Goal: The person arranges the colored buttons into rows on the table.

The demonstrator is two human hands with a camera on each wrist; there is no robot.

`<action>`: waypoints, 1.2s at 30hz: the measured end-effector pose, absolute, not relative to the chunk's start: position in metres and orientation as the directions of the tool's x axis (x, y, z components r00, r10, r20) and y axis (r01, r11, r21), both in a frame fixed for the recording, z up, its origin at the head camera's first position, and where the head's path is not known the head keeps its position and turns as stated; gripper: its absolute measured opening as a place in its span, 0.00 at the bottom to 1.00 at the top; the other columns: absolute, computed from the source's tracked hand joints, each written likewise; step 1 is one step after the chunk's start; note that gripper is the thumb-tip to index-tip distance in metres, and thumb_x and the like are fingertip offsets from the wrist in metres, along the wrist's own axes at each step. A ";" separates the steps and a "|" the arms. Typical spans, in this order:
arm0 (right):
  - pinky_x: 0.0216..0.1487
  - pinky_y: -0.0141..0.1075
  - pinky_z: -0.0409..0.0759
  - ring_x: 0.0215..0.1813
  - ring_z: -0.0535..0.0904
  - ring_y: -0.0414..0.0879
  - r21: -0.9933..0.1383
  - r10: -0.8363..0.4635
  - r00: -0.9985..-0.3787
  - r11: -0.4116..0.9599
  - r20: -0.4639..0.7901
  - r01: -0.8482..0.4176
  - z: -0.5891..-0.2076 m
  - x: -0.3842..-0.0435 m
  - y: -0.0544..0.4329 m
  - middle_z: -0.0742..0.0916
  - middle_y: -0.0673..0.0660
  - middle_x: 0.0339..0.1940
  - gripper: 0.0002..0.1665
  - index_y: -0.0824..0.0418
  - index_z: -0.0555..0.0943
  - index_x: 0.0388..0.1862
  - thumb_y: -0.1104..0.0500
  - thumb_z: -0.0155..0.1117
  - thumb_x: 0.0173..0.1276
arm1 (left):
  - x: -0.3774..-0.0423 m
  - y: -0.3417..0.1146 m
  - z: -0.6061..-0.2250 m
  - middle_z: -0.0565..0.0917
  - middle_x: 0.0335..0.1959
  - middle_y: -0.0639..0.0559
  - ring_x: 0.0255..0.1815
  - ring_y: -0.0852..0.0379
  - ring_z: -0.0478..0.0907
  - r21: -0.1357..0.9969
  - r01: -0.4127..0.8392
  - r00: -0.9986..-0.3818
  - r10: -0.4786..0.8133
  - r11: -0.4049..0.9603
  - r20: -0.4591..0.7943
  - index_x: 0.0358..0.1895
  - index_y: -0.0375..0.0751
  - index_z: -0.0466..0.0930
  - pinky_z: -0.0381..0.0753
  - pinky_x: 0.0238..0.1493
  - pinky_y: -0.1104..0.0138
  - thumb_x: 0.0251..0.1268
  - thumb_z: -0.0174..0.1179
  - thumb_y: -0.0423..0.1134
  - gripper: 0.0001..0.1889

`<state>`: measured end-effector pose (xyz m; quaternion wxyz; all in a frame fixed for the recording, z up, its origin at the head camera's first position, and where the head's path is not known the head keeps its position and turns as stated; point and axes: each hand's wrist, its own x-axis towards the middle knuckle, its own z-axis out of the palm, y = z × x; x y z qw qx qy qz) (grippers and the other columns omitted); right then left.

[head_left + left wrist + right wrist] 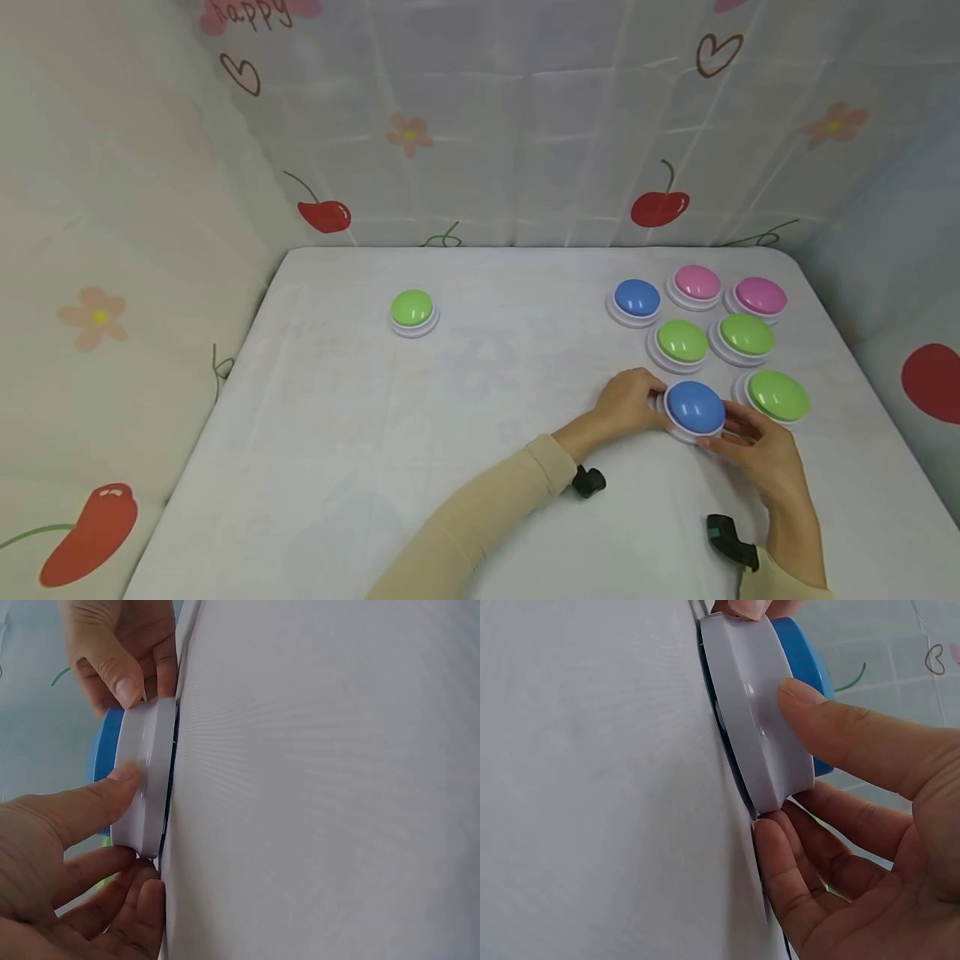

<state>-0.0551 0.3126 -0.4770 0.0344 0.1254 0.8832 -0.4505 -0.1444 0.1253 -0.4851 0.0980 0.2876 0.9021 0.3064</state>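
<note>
The left hand and right hand, half-closed, pinch the near blue button, right on the counter, likely light, stiff and slick, best held by its base.

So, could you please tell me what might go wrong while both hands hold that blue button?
The right hand might nudge the nearest green button, which sits right beside it. Pushed away, the blue button could bump the green one behind it. Its white base looks glossy, so it might slip if the left hand loosens.
</note>
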 end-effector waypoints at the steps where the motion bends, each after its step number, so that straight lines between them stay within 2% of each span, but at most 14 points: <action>1: 0.35 0.13 0.76 0.36 0.70 0.16 -0.789 0.189 -0.969 0.565 -0.162 0.242 -0.477 -0.055 0.312 0.76 0.79 0.59 0.45 0.76 0.64 0.69 0.65 0.75 0.56 | -0.144 0.124 -0.485 0.86 0.45 0.61 0.46 0.71 0.78 0.614 0.457 -0.817 0.577 0.644 0.004 0.52 0.47 0.85 0.68 0.46 0.87 0.47 0.76 0.49 0.26; 6: 0.35 0.13 0.76 0.36 0.73 0.16 -0.798 0.190 -0.977 0.573 -0.096 0.190 -0.476 -0.054 0.310 0.78 0.76 0.55 0.43 0.75 0.67 0.68 0.65 0.76 0.56 | -0.145 0.119 -0.482 0.86 0.41 0.60 0.40 0.71 0.76 0.638 0.458 -0.824 0.564 0.619 0.044 0.50 0.46 0.86 0.65 0.40 0.88 0.44 0.78 0.49 0.26; 9: 0.36 0.14 0.77 0.38 0.74 0.16 -0.810 0.197 -0.979 0.563 -0.059 0.162 -0.474 -0.055 0.308 0.83 0.55 0.48 0.43 0.75 0.68 0.67 0.64 0.76 0.56 | -0.147 0.115 -0.480 0.86 0.40 0.58 0.38 0.71 0.76 0.657 0.457 -0.829 0.554 0.599 0.072 0.50 0.45 0.86 0.64 0.39 0.89 0.43 0.78 0.48 0.26; 11: 0.38 0.14 0.78 0.39 0.75 0.17 -0.826 0.201 -0.979 0.545 -0.037 0.144 -0.473 -0.055 0.306 0.80 0.41 0.45 0.43 0.75 0.68 0.68 0.64 0.76 0.56 | -0.147 0.112 -0.478 0.86 0.40 0.58 0.39 0.71 0.76 0.671 0.458 -0.831 0.549 0.583 0.089 0.50 0.44 0.86 0.65 0.39 0.89 0.43 0.79 0.48 0.26; 13: 0.40 0.14 0.78 0.41 0.74 0.16 -0.832 0.203 -0.979 0.541 -0.010 0.121 -0.471 -0.056 0.303 0.76 0.34 0.45 0.42 0.74 0.68 0.68 0.63 0.76 0.57 | -0.148 0.108 -0.476 0.86 0.41 0.57 0.40 0.70 0.77 0.688 0.455 -0.832 0.545 0.565 0.103 0.50 0.44 0.86 0.65 0.40 0.89 0.43 0.79 0.47 0.26; 19: 0.45 0.12 0.75 0.47 0.72 0.19 -0.833 0.186 -0.980 0.552 0.074 0.042 -0.463 -0.061 0.288 0.79 0.55 0.54 0.40 0.71 0.69 0.68 0.66 0.74 0.58 | -0.151 0.094 -0.468 0.84 0.42 0.54 0.42 0.68 0.79 0.757 0.415 -0.843 0.525 0.504 0.112 0.51 0.41 0.86 0.72 0.40 0.90 0.44 0.79 0.43 0.26; 22: 0.46 0.12 0.75 0.48 0.71 0.19 -0.829 0.162 -0.981 0.559 0.103 0.005 -0.459 -0.065 0.281 0.78 0.51 0.53 0.39 0.70 0.70 0.67 0.66 0.74 0.57 | -0.153 0.086 -0.463 0.83 0.43 0.52 0.43 0.68 0.79 0.792 0.375 -0.858 0.505 0.483 0.098 0.51 0.39 0.85 0.75 0.41 0.88 0.45 0.78 0.42 0.26; 26: 0.48 0.13 0.74 0.49 0.71 0.20 -0.817 0.117 -0.983 0.574 0.141 -0.049 -0.449 -0.074 0.271 0.79 0.55 0.53 0.39 0.70 0.71 0.67 0.67 0.75 0.55 | -0.156 0.072 -0.454 0.83 0.45 0.51 0.44 0.66 0.80 0.833 0.325 -0.878 0.469 0.447 0.091 0.52 0.37 0.84 0.78 0.40 0.85 0.45 0.78 0.40 0.27; 28: 0.48 0.13 0.73 0.49 0.70 0.19 -0.809 0.095 -0.984 0.584 0.149 -0.066 -0.442 -0.081 0.266 0.78 0.63 0.55 0.39 0.69 0.72 0.67 0.66 0.75 0.55 | -0.158 0.065 -0.449 0.83 0.45 0.50 0.44 0.65 0.80 0.852 0.313 -0.887 0.450 0.420 0.104 0.52 0.36 0.84 0.79 0.40 0.84 0.45 0.78 0.39 0.26; 36: 0.52 0.15 0.73 0.50 0.70 0.21 -0.809 -0.008 -0.984 0.569 0.176 -0.149 -0.417 -0.109 0.242 0.79 0.62 0.55 0.38 0.67 0.73 0.66 0.63 0.75 0.57 | -0.164 0.032 -0.432 0.82 0.48 0.47 0.48 0.58 0.80 0.906 0.286 -0.922 0.348 0.312 0.171 0.52 0.34 0.84 0.85 0.47 0.72 0.46 0.77 0.35 0.26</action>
